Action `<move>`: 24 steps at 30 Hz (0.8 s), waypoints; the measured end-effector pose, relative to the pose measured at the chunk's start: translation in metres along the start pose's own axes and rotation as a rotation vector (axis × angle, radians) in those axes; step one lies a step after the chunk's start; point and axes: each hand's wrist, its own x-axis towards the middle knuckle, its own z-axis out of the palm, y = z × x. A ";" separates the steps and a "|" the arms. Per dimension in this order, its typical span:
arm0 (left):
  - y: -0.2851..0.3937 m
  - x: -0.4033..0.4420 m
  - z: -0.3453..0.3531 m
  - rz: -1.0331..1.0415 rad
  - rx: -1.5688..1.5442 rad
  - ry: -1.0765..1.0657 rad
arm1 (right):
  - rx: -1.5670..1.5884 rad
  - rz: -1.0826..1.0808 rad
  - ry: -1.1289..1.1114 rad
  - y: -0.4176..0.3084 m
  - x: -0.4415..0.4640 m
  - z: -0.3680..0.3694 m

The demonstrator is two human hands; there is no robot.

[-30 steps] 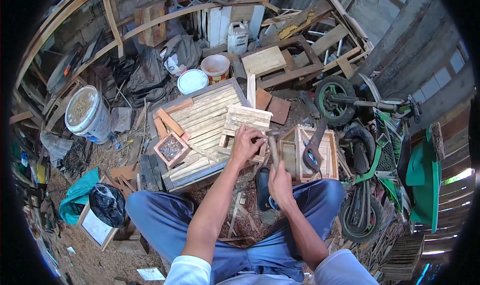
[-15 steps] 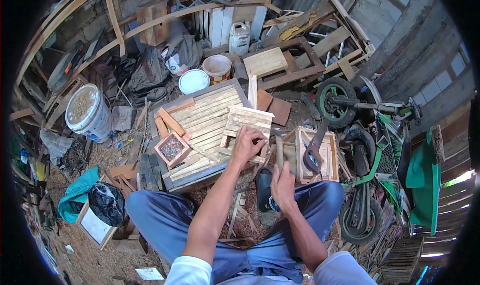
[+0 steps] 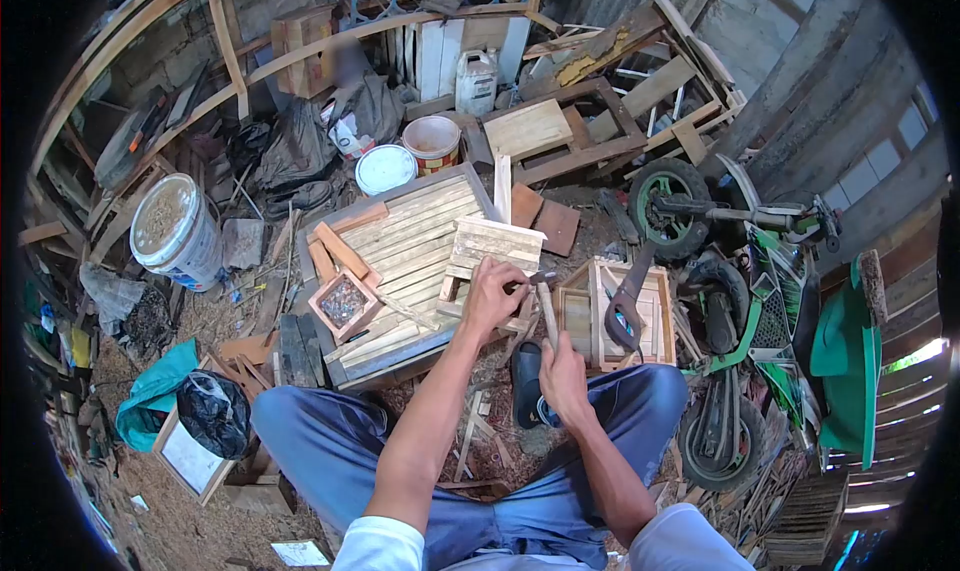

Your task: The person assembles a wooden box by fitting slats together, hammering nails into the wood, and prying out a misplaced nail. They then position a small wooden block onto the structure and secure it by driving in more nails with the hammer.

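My right hand point(image 3: 565, 376) grips a hammer point(image 3: 548, 316) by its wooden handle. The dark hammer head is up beside the right edge of a small slatted wooden box point(image 3: 490, 243), close to my left fingertips. My left hand point(image 3: 490, 296) rests against the near side of that box, thumb and forefinger pinched together; whatever is between them is too small to make out. Beneath the box lies a slatted wooden panel point(image 3: 400, 241) with a dark frame. A square wooden box of nails point(image 3: 344, 303) stands on the panel's left part.
A handsaw point(image 3: 625, 311) lies across an open wooden frame box point(image 3: 655, 346) on the right. Beyond it is a small green motorbike point(image 3: 760, 321). Buckets point(image 3: 385, 168) stand behind the panel, and a large white bucket point(image 3: 180, 231) stands left. Scrap wood covers the floor.
The hammer has tilted left, bringing its head beside the small box and my left fingertips. My left hand has stayed nearly in place.
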 end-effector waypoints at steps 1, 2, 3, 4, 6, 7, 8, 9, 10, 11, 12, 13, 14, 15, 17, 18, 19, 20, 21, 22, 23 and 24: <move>-0.001 0.000 0.000 0.005 -0.001 0.007 | 0.013 -0.008 0.010 -0.001 -0.003 -0.001; -0.002 -0.001 0.001 0.009 -0.003 0.007 | 0.032 -0.001 0.020 -0.002 -0.004 0.000; -0.002 -0.001 0.001 0.016 -0.007 0.005 | 0.052 0.008 0.033 -0.004 -0.003 0.001; 0.001 -0.002 0.001 -0.001 -0.009 0.000 | 0.073 0.018 0.048 -0.004 -0.003 0.001; 0.001 -0.001 0.001 -0.001 0.005 -0.008 | 0.011 0.030 -0.017 0.004 0.000 0.003; -0.001 0.000 0.001 0.001 0.015 -0.008 | -0.019 0.031 -0.049 0.006 0.001 0.004; -0.002 -0.001 0.002 -0.003 -0.006 -0.001 | -0.003 0.020 -0.038 0.009 0.000 0.004; 0.000 0.002 0.000 0.000 -0.004 0.008 | 0.027 0.020 -0.008 0.002 0.000 0.001; 0.001 0.001 0.000 -0.003 -0.006 0.009 | 0.056 0.030 0.018 -0.004 -0.002 -0.001; 0.003 -0.001 -0.001 -0.006 -0.009 0.007 | 0.086 0.045 0.045 -0.008 -0.004 -0.001; 0.002 -0.001 0.001 -0.011 -0.022 -0.003 | 0.103 0.051 0.056 -0.010 -0.005 -0.002; 0.002 -0.002 0.001 -0.020 -0.008 -0.012 | 0.057 0.055 0.025 -0.005 -0.004 0.001; 0.001 -0.002 0.001 -0.024 0.006 -0.016 | 0.009 0.055 -0.003 0.004 -0.001 0.005; 0.001 0.000 0.001 -0.026 0.022 -0.018 | -0.037 0.052 -0.029 0.003 0.001 0.004; -0.002 0.003 0.001 -0.008 -0.005 0.002 | 0.020 0.028 0.001 -0.001 0.000 -0.001; 0.001 0.002 0.000 -0.008 -0.008 0.008 | 0.053 0.028 0.024 -0.007 -0.002 -0.004; 0.004 -0.001 0.000 -0.011 -0.014 0.007 | 0.086 0.036 0.047 -0.009 -0.005 -0.004; 0.005 0.001 -0.002 -0.009 -0.010 -0.012 | 0.104 0.019 0.087 -0.009 -0.006 -0.003; 0.004 -0.002 -0.001 -0.021 -0.006 -0.021 | 0.058 0.020 0.051 -0.003 -0.006 0.000; 0.003 -0.003 0.000 -0.029 -0.003 -0.028 | 0.011 0.019 0.018 0.006 -0.003 0.006; 0.002 0.000 0.001 -0.033 0.002 -0.029 | -0.036 0.010 -0.014 0.013 0.001 0.008; 0.004 0.000 -0.001 -0.037 0.009 -0.031 | -0.038 0.010 -0.025 0.008 0.000 0.004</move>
